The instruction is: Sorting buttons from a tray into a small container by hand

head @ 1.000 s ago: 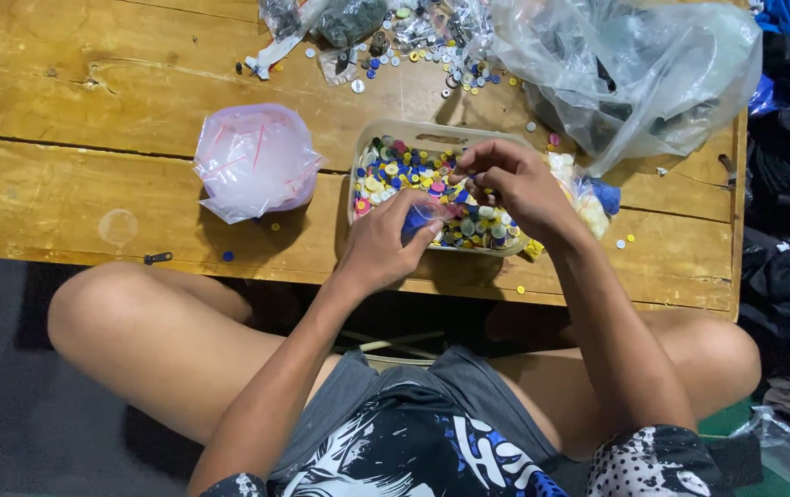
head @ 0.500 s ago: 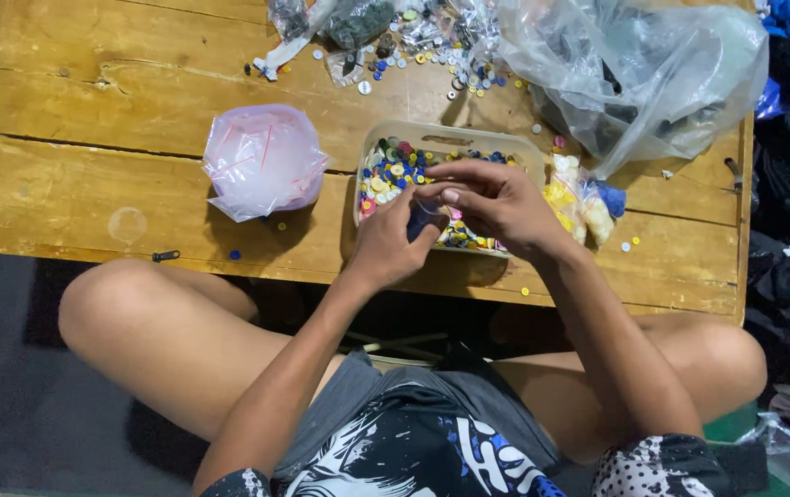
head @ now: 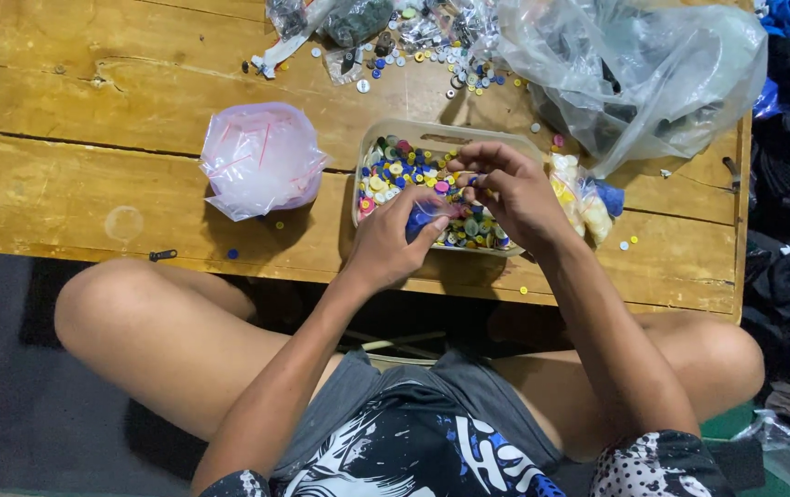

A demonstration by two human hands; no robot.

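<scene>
Low wooden table (head: 91, 175), person sits cross-legged at its near edge. Left part of the table: small dark clip-like bit (head: 163, 255) near the edge, then a pink-tinted bundle of small zip bags (head: 260, 161) lying flat, well apart from the hands. Centre: clear plastic tray (head: 432, 134) full of mixed coloured buttons (head: 393, 168), sitting near the table's front edge. Left hand (head: 388, 247) over the tray's near side, fingers curled narrow around a small blue piece (head: 424, 217), what it is exactly cannot be told. Right hand (head: 516, 195) just beside it, touching or nearly so, above the tray's right half, fingertips (head: 470, 180) pinched close on something tiny; the item itself too small to tell. Behind the tray: scatter of loose buttons (head: 432, 55) and small packets at the far edge. Right of the tray: small bags with yellow and blue contents (head: 588, 204), touching the tray side. Far right: big crumpled clear plastic bag (head: 634, 74).
</scene>
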